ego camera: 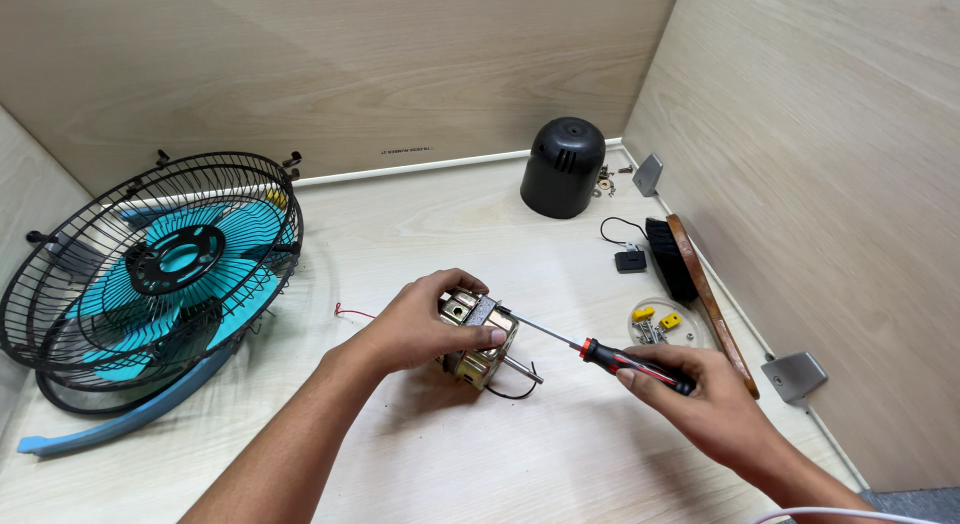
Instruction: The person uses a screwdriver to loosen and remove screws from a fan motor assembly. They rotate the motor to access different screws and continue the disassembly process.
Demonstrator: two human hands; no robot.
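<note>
While your right hand (700,389) wraps around the red-and-black handle of the screwdriver (600,356), the shaft reaches left so its tip meets the top of the fan motor (482,342). Your left hand (425,324) clamps that motor from above, fingers curled over its metal casing, pinning it to the wooden table (420,454) so it cannot twist under the tool. Just beyond your right hand, a small clear dish (660,324) keeps loose screws and yellow bits together. Farther off, a brush (675,259) lies along the wall, the black motor cover (563,167) stands near the back, and the fan guard with its teal blades (160,269) rests at the far left.
</note>
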